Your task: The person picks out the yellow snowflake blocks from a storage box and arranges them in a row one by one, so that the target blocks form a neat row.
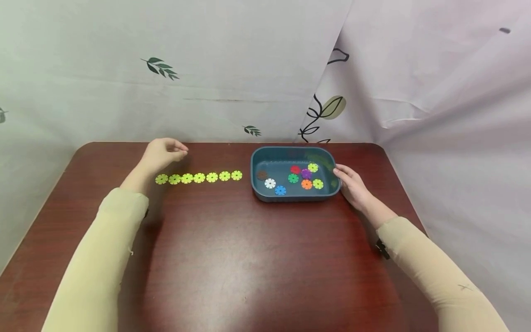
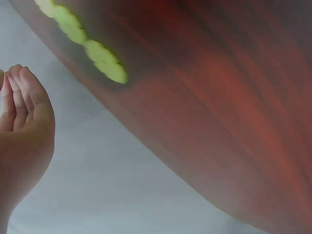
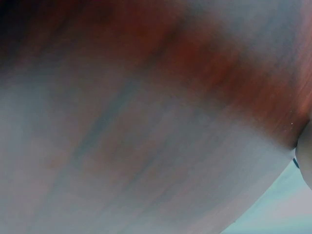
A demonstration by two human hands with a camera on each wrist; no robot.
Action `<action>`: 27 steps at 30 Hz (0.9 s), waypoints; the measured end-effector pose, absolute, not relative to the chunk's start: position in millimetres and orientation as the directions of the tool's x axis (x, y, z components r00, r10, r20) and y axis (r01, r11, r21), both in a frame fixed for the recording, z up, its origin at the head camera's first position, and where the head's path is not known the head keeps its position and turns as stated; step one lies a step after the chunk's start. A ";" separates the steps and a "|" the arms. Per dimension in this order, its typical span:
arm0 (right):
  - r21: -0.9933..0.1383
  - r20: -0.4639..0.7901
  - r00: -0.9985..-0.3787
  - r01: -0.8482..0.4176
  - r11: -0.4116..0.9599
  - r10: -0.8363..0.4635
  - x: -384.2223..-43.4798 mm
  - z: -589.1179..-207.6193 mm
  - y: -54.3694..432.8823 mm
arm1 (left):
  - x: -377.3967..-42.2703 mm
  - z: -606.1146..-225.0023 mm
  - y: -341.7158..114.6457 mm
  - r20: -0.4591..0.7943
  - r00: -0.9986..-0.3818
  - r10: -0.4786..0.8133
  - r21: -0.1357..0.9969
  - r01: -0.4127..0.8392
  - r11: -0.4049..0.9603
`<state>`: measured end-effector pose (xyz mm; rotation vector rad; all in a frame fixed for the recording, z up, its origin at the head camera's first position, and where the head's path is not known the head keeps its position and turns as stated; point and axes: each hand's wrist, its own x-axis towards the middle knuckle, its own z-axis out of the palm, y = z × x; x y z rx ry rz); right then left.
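Observation:
Several yellow-green snowflake discs (image 1: 199, 177) form a straight row on the table. Over the row's left end hovers my left hand (image 1: 161, 155), its fingers loosely bent; no object shows in it. The left wrist view has the same hand (image 2: 27, 112) at its left edge, apart from some blurred yellow-green discs (image 2: 105, 61). My right hand (image 1: 352, 184) grips the right end of a dark blue-green plastic basin (image 1: 290, 199), thumb at the rim. Inside lie loose discs, among them a white disc (image 1: 270, 183), a blue disc (image 1: 280, 190) and an orange disc (image 1: 306, 184).
The reddish-brown wooden table (image 1: 232, 258) meets a pale curtain (image 1: 207, 92) with leaf prints along its back edge. More cloth hangs at the right side. The right wrist view is mostly blurred tabletop (image 3: 195, 63).

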<state>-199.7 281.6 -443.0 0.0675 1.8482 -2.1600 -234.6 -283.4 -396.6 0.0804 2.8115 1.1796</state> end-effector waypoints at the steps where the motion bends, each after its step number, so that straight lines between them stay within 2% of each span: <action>1: -0.958 -0.226 -0.954 0.255 -0.134 -0.195 -199.6 -443.1 281.4 | -235.6 -395.1 -279.1 -0.064 -0.994 0.091 0.725 0.016 0.689; 12: -0.937 -0.193 -0.954 0.248 -0.244 -0.229 -198.2 -443.5 282.4 | -243.9 -374.9 -221.8 -0.004 -0.985 0.173 0.788 0.103 0.607; 27: -0.943 -0.175 -0.957 0.230 -0.241 -0.229 -196.1 -445.1 286.7 | -256.6 -360.1 -114.0 0.050 -0.932 0.358 0.807 0.249 0.535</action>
